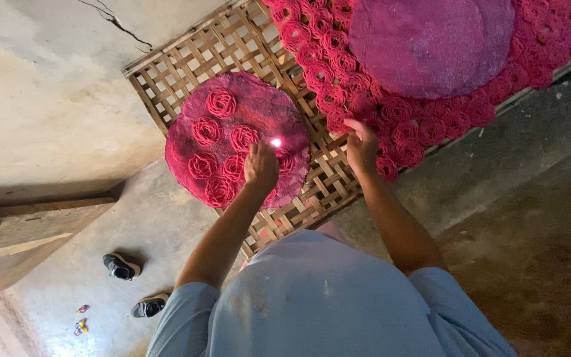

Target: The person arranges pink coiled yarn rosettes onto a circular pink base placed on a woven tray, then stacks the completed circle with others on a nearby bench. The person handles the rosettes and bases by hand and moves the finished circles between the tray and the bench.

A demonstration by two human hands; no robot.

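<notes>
A round pink-red disc (262, 106) lies on a woven bamboo lattice tray (186, 63), with several coiled pink rosettes (221, 102) set on it. My left hand (261, 165) rests over the disc's right part, fingers together, placing or pressing a rosette that it hides. My right hand (361, 142) reaches to the mass of loose pink rosettes (338, 73) further right and pinches at one. A bigger bare purple-pink disc (431, 43) lies on top of the rosettes at the upper right.
The tray stands on a concrete floor (54, 106) with a crack. Two dark shoes (121, 267) and small coloured bits (82, 325) lie at the lower left. A concrete step (21, 231) runs along the left.
</notes>
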